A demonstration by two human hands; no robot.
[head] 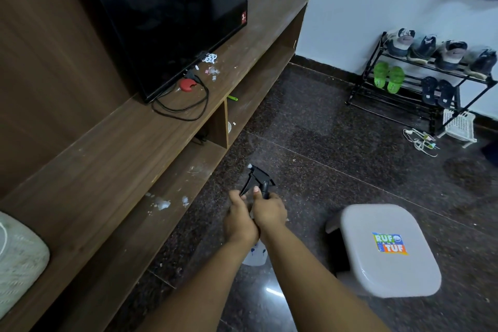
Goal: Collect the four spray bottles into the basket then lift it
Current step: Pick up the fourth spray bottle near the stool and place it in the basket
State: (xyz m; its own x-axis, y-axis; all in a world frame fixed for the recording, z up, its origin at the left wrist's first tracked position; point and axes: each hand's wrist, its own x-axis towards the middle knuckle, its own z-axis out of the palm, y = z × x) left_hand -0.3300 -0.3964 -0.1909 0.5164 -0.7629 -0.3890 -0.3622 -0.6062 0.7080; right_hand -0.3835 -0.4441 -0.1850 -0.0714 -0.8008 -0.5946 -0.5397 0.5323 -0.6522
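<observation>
Both my hands hold one spray bottle in front of me, above the dark floor. It has a black trigger head with a white nozzle tip, and its white body shows below my wrists. My left hand wraps the bottle's neck with fingers near the trigger. My right hand grips just under the black head, thumb up. A white slotted basket lies far off at the right, beside the shoe rack. No other spray bottle is in view.
A long wooden TV unit with a black TV, a cable and white scraps runs along the left. A grey plastic stool stands close on my right. A black shoe rack with shoes lines the far wall.
</observation>
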